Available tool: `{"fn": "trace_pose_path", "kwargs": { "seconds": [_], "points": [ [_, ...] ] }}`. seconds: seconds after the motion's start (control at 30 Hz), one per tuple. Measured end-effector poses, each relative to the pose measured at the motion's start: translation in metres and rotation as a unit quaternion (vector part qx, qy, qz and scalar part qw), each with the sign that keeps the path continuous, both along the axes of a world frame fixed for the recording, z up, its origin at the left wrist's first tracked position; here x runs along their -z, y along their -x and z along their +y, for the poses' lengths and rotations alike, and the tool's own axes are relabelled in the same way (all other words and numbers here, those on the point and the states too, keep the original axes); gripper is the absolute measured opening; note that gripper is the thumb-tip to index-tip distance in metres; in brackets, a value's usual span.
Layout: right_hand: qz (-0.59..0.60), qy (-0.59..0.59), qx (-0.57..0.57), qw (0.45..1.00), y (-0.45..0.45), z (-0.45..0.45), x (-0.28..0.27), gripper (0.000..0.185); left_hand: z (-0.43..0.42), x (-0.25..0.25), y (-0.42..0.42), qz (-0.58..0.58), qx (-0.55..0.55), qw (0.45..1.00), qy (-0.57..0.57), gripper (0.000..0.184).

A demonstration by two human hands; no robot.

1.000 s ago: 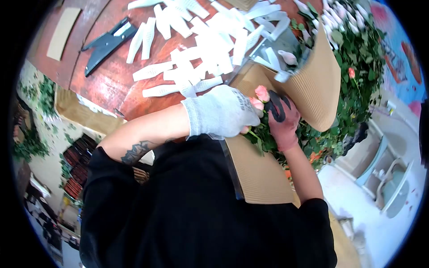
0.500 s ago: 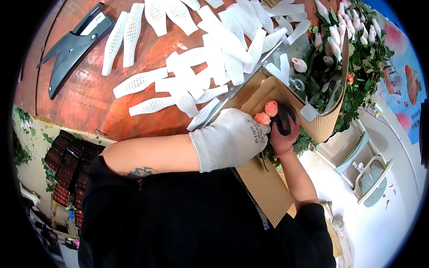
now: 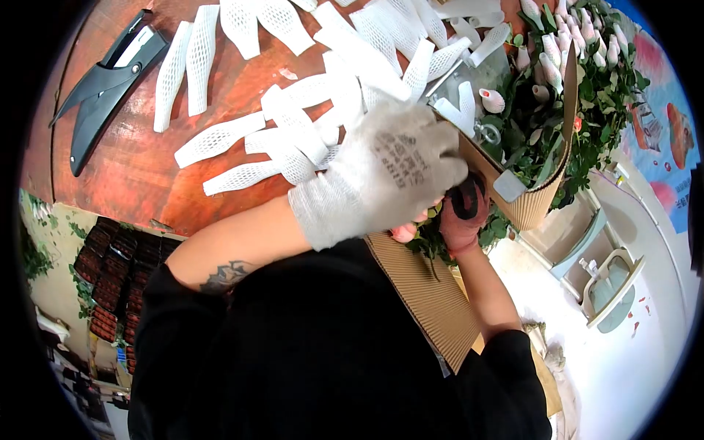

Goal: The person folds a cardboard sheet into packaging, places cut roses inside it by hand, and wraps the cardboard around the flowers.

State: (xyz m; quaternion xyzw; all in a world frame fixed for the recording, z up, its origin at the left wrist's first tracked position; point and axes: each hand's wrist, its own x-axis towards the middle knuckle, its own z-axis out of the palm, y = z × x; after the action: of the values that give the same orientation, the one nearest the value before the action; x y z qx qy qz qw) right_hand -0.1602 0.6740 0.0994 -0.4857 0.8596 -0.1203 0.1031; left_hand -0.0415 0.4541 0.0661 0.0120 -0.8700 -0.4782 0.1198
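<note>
My left hand (image 3: 400, 169), in a grey-white knit glove with dark print, is over the corrugated cardboard, palm down and slightly blurred. Its fingertips reach toward my right hand, and what lies beneath them is hidden. My right hand (image 3: 466, 209), in a reddish glove with black on the fingers, is curled closed around rose stems with green leaves (image 3: 434, 246). Coral-pink rose heads (image 3: 403, 233) show below my left hand, partly covered by it. A sheet of corrugated cardboard (image 3: 422, 290) slants beneath the roses against my body.
White foam net sleeves (image 3: 220, 139) lie scattered across the reddish table (image 3: 147, 176). A black stapler-like tool (image 3: 114, 92) rests at the far left. At upper right, sleeved roses (image 3: 550, 66) stand bunched beside upright corrugated cardboard (image 3: 546, 198). A chair (image 3: 612, 290) stands at right.
My left hand has moved up and left, now covering part of the foam sleeves and the cardboard. The rose heads appear lower and farther left. My right hand has barely moved.
</note>
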Motion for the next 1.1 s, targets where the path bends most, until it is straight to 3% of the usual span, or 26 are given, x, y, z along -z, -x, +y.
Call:
{"fn": "trace_pose_path", "kwargs": {
  "seconds": [0.1,0.2,0.43,0.6,0.63,0.87,1.1],
  "points": [
    [0.05,-0.028,-0.018,0.998,0.004,0.007,0.004,0.033,0.01,0.004,0.01,-0.039,-0.046,0.998,-0.008,0.025],
    [0.045,-0.021,-0.028,0.998,0.006,0.008,0.005,0.036,0.018,0.01,0.012,-0.007,-0.1,0.994,-0.046,0.02],
    [0.053,-0.013,-0.034,0.998,0.004,0.003,0.006,0.036,0.017,0.01,0.013,-0.047,-0.072,0.992,-0.095,0.018],
    [0.024,0.01,-0.007,1.0,0.005,0.013,0.01,0.034,0.011,0.017,0.007,-0.041,-0.142,0.983,-0.108,0.023],
    [0.027,0.017,0.001,1.0,0.005,0.016,0.011,0.034,0.018,0.032,0.008,0.026,-0.16,0.978,-0.13,0.026],
    [0.01,0.041,0.042,0.998,0.0,0.009,0.009,0.034,0.019,0.023,0.018,-0.008,-0.076,0.986,-0.151,0.024],
    [0.067,-0.026,-0.026,0.997,0.005,0.009,0.009,0.029,0.021,0.032,0.023,0.001,-0.062,0.976,-0.209,0.015]
  ]
}}
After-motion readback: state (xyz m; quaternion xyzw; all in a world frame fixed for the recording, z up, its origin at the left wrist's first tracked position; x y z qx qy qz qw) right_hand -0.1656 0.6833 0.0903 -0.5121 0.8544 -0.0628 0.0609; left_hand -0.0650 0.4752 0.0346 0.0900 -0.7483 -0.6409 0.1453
